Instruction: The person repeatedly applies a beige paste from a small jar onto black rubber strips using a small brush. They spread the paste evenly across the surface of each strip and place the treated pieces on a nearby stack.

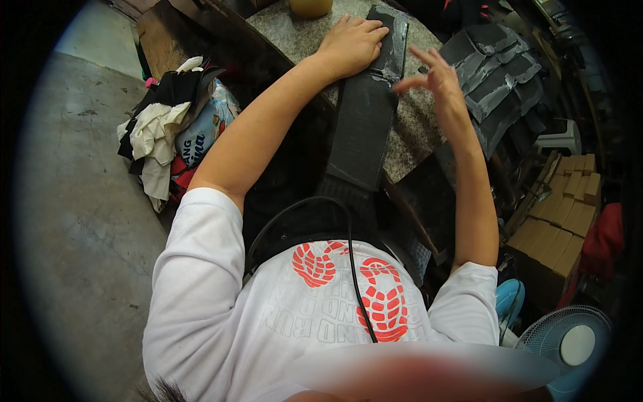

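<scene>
A long black panel (365,127), perhaps fabric or leather, lies across the speckled tabletop (418,134), its near end hanging over the edge towards me. Whitish, glue-like smears run along its upper right side and across a seam. My left hand (351,45) rests on the panel's far part, fingers stretched flat over it. Just right of the panel, my right hand (441,80) is raised with its fingers spread and nothing visible in them. The fingertips are slightly blurred. Beyond that hand, overlapping black pieces (502,74) with similar pale smears are piled up.
A yellow container (311,7) stands at the far table edge. Cloth scraps (157,130) and a printed bag (211,124) are heaped at left. Cardboard boxes (559,208), a pale plastic stool (562,137) and a fan (569,342) stand at right. A black cable (351,241) crosses my shirt.
</scene>
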Tool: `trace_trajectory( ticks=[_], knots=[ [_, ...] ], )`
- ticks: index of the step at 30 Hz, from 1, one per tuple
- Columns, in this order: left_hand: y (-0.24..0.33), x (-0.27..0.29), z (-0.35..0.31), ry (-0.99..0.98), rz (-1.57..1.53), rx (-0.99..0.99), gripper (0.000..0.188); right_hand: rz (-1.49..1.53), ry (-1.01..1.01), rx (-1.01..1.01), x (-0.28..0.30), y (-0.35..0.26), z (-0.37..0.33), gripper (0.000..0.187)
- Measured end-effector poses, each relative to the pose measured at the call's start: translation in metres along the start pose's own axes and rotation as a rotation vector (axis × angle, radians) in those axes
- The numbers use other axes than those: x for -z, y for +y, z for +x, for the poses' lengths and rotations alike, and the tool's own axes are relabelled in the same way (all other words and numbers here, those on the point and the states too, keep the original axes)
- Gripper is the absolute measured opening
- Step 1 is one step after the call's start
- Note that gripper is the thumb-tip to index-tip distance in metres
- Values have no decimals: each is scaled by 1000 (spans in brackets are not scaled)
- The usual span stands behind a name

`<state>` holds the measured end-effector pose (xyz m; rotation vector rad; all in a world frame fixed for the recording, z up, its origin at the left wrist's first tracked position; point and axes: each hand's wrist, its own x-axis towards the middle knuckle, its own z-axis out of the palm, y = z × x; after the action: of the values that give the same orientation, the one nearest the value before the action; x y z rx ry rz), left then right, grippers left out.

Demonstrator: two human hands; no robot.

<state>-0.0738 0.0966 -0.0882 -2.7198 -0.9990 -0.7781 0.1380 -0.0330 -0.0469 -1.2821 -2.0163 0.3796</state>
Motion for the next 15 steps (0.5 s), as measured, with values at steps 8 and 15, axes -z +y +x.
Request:
trace_trajectory(
  ticks=[8, 15],
  knots=[
    [7, 14, -1, -61, 20, 62, 43, -760, -19, -56, -25, 36, 49, 57],
    [9, 11, 2, -59, 14, 42, 43, -497, 96, -56, 14, 42, 54, 49]
  ],
)
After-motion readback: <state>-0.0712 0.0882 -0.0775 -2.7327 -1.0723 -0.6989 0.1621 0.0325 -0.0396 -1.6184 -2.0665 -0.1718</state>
